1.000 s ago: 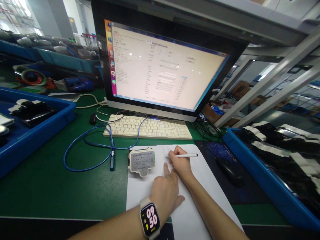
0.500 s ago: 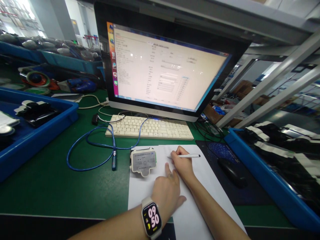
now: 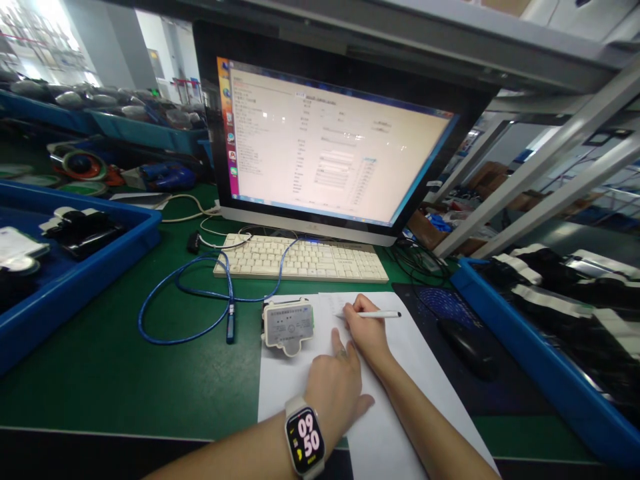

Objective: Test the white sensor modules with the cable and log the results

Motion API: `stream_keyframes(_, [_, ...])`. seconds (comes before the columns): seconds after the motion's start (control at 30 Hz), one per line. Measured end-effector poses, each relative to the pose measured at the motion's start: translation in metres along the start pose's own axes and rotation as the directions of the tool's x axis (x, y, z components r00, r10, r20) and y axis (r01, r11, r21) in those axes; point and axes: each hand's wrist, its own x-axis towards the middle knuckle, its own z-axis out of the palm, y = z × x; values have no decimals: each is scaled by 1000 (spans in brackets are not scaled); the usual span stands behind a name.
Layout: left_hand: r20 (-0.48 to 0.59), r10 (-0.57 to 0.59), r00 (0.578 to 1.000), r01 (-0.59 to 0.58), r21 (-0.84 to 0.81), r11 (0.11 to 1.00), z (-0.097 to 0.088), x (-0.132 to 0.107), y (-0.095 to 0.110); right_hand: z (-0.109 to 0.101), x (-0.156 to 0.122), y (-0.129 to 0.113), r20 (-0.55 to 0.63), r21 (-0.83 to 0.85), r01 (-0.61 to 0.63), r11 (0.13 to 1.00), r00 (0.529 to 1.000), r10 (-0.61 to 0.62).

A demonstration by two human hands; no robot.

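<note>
My right hand [image 3: 367, 332] grips a white pen [image 3: 376, 315] with its tip on a white sheet of paper [image 3: 400, 373] lying on the green mat. My left hand [image 3: 336, 381], with a smartwatch on the wrist, rests flat on the same sheet, index finger stretched toward the right hand. A small grey device with a label [image 3: 288, 325] lies on the sheet's upper left corner, just left of both hands. A blue cable [image 3: 200, 293] with a loose plug ends beside the device.
A white keyboard [image 3: 300, 259] and a lit monitor [image 3: 330, 143] stand behind the paper. A black mouse [image 3: 469, 348] sits on a dark pad at right. Blue trays [image 3: 90, 267] [image 3: 530, 353] holding parts flank the work area. Metal shelf struts [image 3: 540, 173] rise at right.
My hands stay in place on the paper, the pen still at the same spot. Only the camera view has drifted slightly.
</note>
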Motion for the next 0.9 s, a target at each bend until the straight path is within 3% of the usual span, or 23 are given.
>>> stream_keyframes(0.2, [27, -9, 1000, 9, 6, 1000, -2, 0, 1, -3, 7, 2, -106, 234, -88, 968, 988, 116])
stream_keyframes(0.27, [28, -19, 999, 19, 10, 1000, -3, -1, 0, -5, 9, 2, -59, 340, -110, 934, 989, 137])
stream_keyframes(0.37, [42, -28, 999, 28, -14, 999, 2, 1, -1, -10, 11, 3, 106, 456, -179, 872, 984, 146])
stream_keyframes(0.47, [25, 11, 1000, -9, -62, 998, 22, 10, -2, -14, 12, 10, 143, 429, -224, 875, 973, 179])
stream_keyframes(0.53, [-128, -82, 988, 76, -52, 996, 38, 20, -2, -15, 14, 15, 126, 422, -222, 879, 974, 186])
stream_keyframes(0.6, [-185, -162, 969, 157, -38, 987, 51, 32, -1, -15, 15, 17, 149, 445, -210, 871, 976, 160])
stream_keyframes(0.77, [-188, -256, 948, 257, -19, 966, 62, 51, 8, -16, 13, 12, 222, 508, -242, 827, 964, 145])
stream_keyframes(0.9, [-180, -263, 948, 272, 31, 962, 63, 53, 9, -17, 12, 11, 233, 517, -278, 810, 956, 180])
